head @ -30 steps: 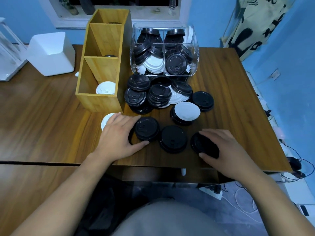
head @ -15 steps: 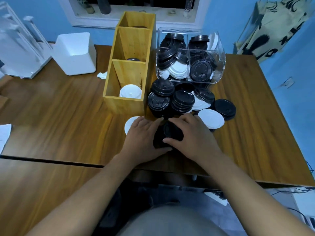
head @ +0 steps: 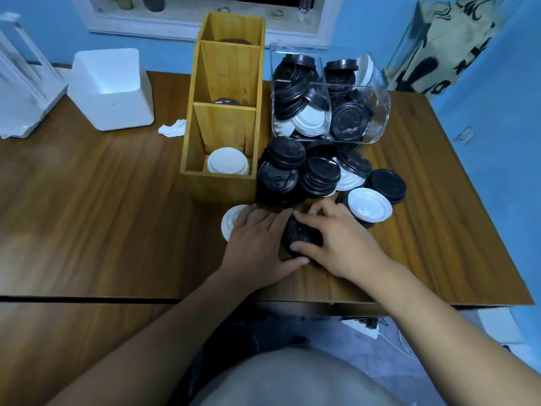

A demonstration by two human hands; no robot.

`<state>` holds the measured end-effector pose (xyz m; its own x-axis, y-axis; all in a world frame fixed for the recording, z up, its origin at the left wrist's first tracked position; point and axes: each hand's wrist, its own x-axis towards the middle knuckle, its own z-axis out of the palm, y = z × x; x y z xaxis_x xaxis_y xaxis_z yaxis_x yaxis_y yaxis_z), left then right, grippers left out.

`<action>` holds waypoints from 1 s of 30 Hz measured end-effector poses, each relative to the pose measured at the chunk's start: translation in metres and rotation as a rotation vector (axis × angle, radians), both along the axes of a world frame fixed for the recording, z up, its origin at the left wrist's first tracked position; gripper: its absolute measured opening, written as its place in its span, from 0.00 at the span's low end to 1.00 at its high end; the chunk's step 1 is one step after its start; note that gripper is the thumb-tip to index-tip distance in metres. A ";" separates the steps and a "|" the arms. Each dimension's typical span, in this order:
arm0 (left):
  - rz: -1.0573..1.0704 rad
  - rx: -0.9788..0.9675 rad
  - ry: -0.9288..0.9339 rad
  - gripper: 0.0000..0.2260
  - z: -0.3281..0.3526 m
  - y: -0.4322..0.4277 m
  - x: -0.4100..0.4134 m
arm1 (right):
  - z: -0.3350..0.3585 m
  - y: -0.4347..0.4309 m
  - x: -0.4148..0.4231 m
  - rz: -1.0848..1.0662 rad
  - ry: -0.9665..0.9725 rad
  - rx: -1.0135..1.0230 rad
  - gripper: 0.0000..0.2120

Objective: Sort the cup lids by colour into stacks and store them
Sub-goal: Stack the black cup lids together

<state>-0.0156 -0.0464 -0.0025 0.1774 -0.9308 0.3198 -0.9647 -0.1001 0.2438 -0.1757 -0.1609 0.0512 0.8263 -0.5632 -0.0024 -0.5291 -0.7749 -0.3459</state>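
A small stack of black lids (head: 299,233) sits near the table's front edge. My left hand (head: 257,244) grips its left side and my right hand (head: 341,241) grips its right side, thumbs at the front. A white lid (head: 229,222) lies half under my left hand. Behind my hands is a heap of black lids (head: 295,174) with a few white ones, one white lid (head: 369,204) at the right. The wooden three-compartment box (head: 222,118) holds a white lid stack (head: 227,164) in its near compartment and dark lids further back.
A clear plastic bin (head: 330,98) of mixed black and white lids lies on its side behind the heap. A white foam block (head: 111,89) and a crumpled tissue (head: 172,128) are at the left. The table's front edge (head: 380,303) is close to my wrists.
One second ago my hands were apart, each on a separate black lid. They have come together and the black lids are now gathered into one stack between them.
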 end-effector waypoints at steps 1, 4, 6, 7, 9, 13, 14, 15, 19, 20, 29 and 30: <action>0.000 -0.003 -0.002 0.40 0.000 0.000 0.000 | 0.001 0.000 0.001 0.006 0.020 -0.013 0.32; -0.013 -0.042 0.007 0.35 0.002 0.002 -0.003 | 0.006 0.004 0.000 0.043 0.090 -0.076 0.33; -0.015 -0.053 0.008 0.34 0.002 0.002 -0.004 | 0.009 0.001 -0.006 0.045 0.037 -0.025 0.31; -0.010 -0.045 0.004 0.34 0.002 0.001 -0.004 | 0.012 -0.004 -0.013 0.014 -0.054 0.038 0.28; 0.007 -0.004 -0.014 0.36 0.003 0.000 -0.005 | 0.016 -0.027 -0.033 -0.103 -0.296 0.041 0.18; 0.046 0.034 -0.028 0.38 0.006 -0.001 -0.007 | 0.012 -0.095 -0.079 -0.344 -0.337 -0.060 0.19; 0.056 0.039 -0.032 0.38 0.007 -0.003 -0.009 | 0.009 -0.111 -0.086 -0.352 -0.249 -0.038 0.23; 0.065 0.047 -0.037 0.38 0.007 -0.005 -0.011 | 0.006 -0.123 -0.091 -0.332 -0.157 0.007 0.27; 0.091 0.061 -0.031 0.37 0.012 -0.014 -0.018 | 0.001 -0.149 -0.101 -0.183 0.105 0.123 0.35; 0.095 0.063 -0.031 0.37 0.013 -0.015 -0.020 | 0.000 -0.151 -0.104 -0.177 0.141 0.077 0.34; 0.098 0.047 -0.041 0.37 0.011 -0.018 -0.022 | 0.020 -0.136 -0.135 -0.229 0.209 -0.009 0.27; 0.095 0.045 -0.043 0.37 0.011 -0.018 -0.022 | 0.024 -0.141 -0.133 -0.201 0.162 0.071 0.27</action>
<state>-0.0374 -0.0639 0.0082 0.2524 -0.9239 0.2875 -0.9598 -0.2013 0.1956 -0.3089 -0.3018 0.0752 0.6834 -0.7098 -0.1708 -0.7230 -0.6254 -0.2936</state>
